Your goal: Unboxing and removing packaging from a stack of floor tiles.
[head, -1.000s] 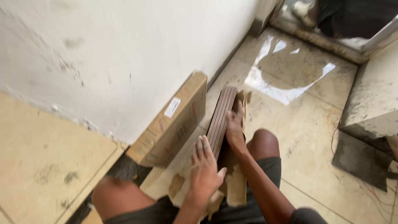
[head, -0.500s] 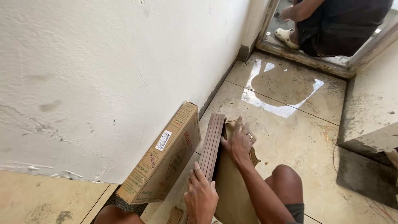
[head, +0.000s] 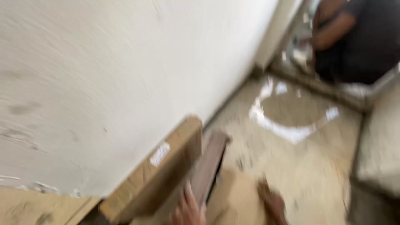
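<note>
Head view, strongly motion-blurred. My left hand [head: 186,208] rests against the near end of a stack of dark planks [head: 208,168] that stands on edge on the floor [head: 300,175], its fingers laid flat along the stack's left face rather than closed around it. My right hand [head: 273,204] sits low on the other side, near a flat sheet of brown cardboard [head: 233,196]; whether its fingers grip anything I cannot tell through the blur. A long cardboard box [head: 160,166] with a small white label leans against the white wall [head: 125,75], just beside the planks. A wet patch [head: 291,116] shines on the floor further off, and another person [head: 354,41] crouches at the doorway beyond it. Risk, as I judge it: the stack stands on its narrow edge with only an open palm steadying it, so a sideways push could tip it towards the box or fan the planks apart. Sliding the stack forward could bring the cardboard to the wet patch.
</note>
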